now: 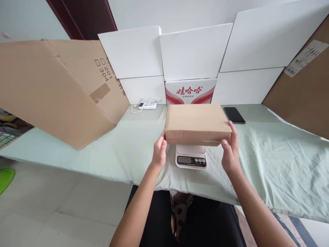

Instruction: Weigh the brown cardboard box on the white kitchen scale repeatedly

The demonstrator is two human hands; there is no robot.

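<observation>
A brown cardboard box is gripped at its two near corners, between my hands. My left hand holds its left end, with the thumb toward the near side and the fingers partly hidden. On the right end, my right hand has its fingers along the side and its thumb by the lower front edge. Under the box is a white kitchen scale; its display and buttons show in front, while most of its platform is covered. Whether the box rests on the platform or hovers just above it, I cannot tell.
A black phone lies right of the box. A white power strip with a cable lies at the back left. White boxes line the back, and large cardboard panels flank the cloth-covered table. Its front edge is near my knees.
</observation>
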